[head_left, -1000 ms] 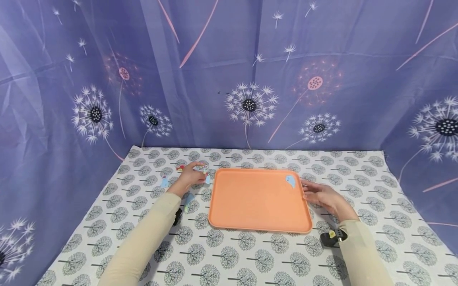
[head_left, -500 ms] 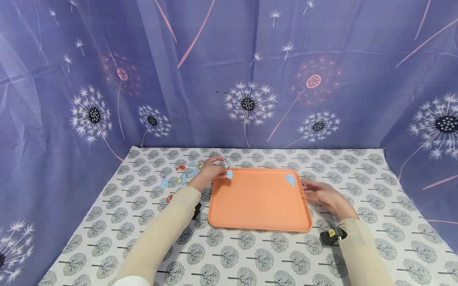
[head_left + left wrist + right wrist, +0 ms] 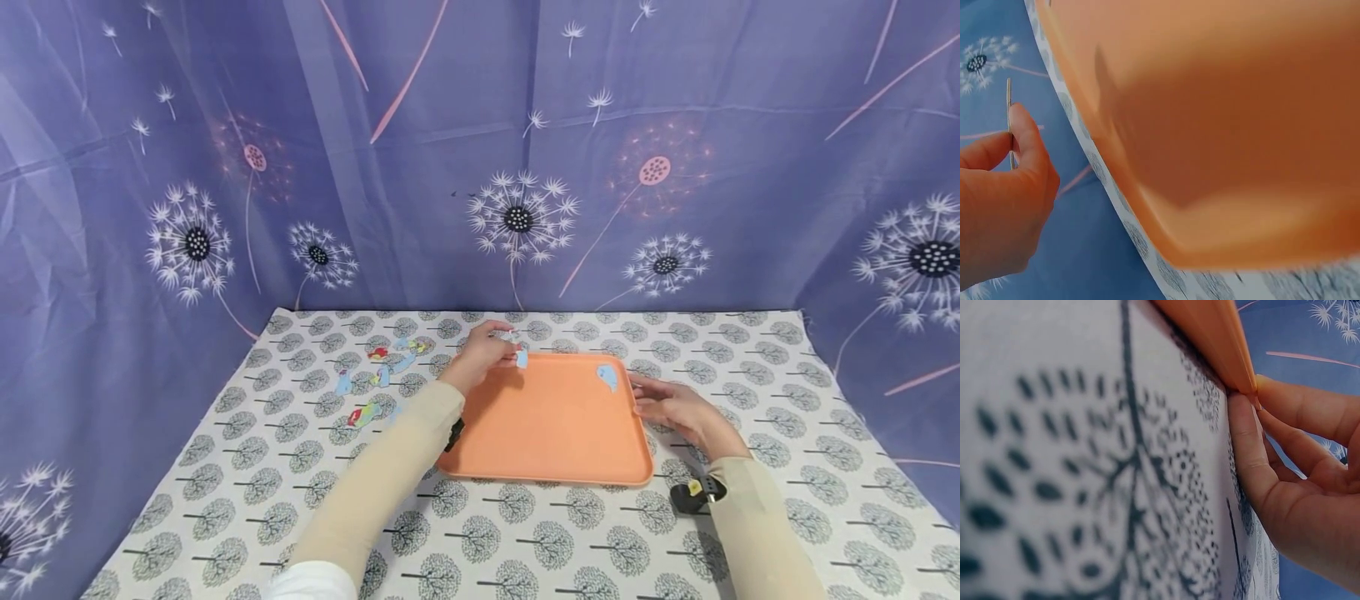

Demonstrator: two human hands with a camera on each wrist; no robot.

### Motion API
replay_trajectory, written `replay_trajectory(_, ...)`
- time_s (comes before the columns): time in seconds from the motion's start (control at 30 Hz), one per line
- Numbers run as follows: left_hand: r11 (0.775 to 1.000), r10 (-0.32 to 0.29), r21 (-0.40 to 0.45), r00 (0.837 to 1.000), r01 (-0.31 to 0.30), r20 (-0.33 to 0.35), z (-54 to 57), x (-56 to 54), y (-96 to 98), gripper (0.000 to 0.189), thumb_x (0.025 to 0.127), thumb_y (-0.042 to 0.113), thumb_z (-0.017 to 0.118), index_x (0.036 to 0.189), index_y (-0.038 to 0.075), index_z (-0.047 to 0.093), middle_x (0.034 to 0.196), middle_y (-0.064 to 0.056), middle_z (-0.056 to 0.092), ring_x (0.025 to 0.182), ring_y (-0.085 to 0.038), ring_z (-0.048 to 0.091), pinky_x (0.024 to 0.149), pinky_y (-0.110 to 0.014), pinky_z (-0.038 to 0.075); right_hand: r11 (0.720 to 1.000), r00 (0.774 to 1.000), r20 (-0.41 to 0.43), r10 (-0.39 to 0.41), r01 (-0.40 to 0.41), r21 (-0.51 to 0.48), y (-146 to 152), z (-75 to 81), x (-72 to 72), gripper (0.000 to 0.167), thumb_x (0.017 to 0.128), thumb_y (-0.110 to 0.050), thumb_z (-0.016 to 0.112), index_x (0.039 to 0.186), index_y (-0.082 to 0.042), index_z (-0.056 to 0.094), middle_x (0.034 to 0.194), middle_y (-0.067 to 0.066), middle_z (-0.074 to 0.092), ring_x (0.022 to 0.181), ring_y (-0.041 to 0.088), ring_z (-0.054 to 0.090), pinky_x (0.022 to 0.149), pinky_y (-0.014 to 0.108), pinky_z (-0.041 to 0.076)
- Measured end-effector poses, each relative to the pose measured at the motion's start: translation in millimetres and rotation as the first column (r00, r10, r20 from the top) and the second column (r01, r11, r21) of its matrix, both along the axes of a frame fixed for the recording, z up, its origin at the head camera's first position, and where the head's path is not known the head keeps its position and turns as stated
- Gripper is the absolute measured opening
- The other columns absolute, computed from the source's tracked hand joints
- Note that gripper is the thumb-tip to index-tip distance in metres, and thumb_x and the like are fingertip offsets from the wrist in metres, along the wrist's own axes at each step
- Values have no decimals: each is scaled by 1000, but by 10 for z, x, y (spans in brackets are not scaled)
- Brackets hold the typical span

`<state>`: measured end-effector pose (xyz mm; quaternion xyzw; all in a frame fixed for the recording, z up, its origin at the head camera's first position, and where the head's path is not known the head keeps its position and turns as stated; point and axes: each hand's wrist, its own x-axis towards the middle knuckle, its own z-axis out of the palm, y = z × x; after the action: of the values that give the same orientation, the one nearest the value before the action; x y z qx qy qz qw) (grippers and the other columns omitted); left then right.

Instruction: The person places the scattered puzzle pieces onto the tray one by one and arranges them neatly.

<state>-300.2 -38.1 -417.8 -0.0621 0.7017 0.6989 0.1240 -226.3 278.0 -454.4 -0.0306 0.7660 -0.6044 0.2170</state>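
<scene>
Dandelion curtain (image 3: 420, 208) behind, left hand (image 3: 482, 357) pinches piece (image 3: 522, 359)

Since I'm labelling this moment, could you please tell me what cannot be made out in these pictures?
- Held piece: face turned edge-on, left wrist view; partly behind the left hand, head view.
- Tray: far left corner hidden by left hand and left sleeve, head view.
- Loose pieces: prints too small, head view.
- Right hand: cut off by the right edge, right wrist view.

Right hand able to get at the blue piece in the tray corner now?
Probably yes: the right hand touches the orange tray close to the blue piece; only the rim shows between them. Its fingers would have to leave the rim first.
</scene>
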Motion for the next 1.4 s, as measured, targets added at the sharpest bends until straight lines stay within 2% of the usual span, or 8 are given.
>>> replay_trajectory(0.13,1000,6,-1,1000,-6,-11,0,9,165,42,83,-15,59,124,-3,55,98,-26,68,58,-14,61,74,-34,62,1000,1000,7,-7,7,8,1,-10,-1,73,91,-5,62,151,-1,22,139,28,41,109,17,58,105,37,46)
replay_trajectory(0.37,1000,15,3,1000,-15,-20,-28,16,441,43,81,-16,61,122,-5,54,91,-24,69,56,-13,61,64,-27,62,1000,1000,4,-10,10,22,-4,-19,2,74,90,-6,64,151,-4,22,140,27,42,114,22,56,109,44,41)
replay_trajectory(0.6,1000,2,-8,1000,-3,-26,-64,34,671,41,81,-17,61,119,-3,54,99,-29,67,61,-16,62,72,-33,62,1000,1000,-5,-3,3,21,2,-7,8,76,89,-6,65,152,-4,22,140,28,41,117,27,55,110,50,37)
replay_trajectory(0.77,999,26,-18,999,-27,-25,-116,42,823,38,76,-21,60,108,0,57,90,-25,67,62,-20,66,65,-29,62,1000,1000,-19,2,-1,23,13,3,7,77,88,-6,65,152,-3,21,141,29,40,118,27,54,108,47,40)
replay_trajectory(0.87,999,28,-18,999,-28,-28,-159,60,883,40,73,-25,59,106,-2,57,83,-19,65,63,-22,66,59,-26,61,1000,1000,-25,-4,4,8,12,4,6,76,88,-3,65,151,-1,22,140,31,40,113,22,57,104,40,46)
replay_trajectory(1.0,1000,8,-27,1000,-8,-29,-224,76,929,43,73,-25,58,110,-4,57,81,-14,61,65,-23,66,58,-24,60,1000,1000,-30,-8,7,-19,9,4,6,74,88,0,63,149,2,22,139,33,40,107,17,59,99,34,50)
replay_trajectory(1.27,999,20,-34,1000,-20,-2,-310,59,990,39,75,-24,57,106,0,59,86,-9,58,66,-24,67,58,-26,61,1000,1000,-12,-21,21,-15,12,-12,7,75,87,-1,64,149,2,22,141,33,38,108,16,59,99,33,51)
replay_trajectory(1.4,999,23,-47,1000,-23,0,-326,61,1021,38,74,-25,58,105,-3,58,88,-10,58,68,-26,68,58,-26,61,1000,1000,-10,-25,24,-15,10,-18,4,75,87,-1,64,150,2,22,140,32,38,107,16,59,99,33,51)
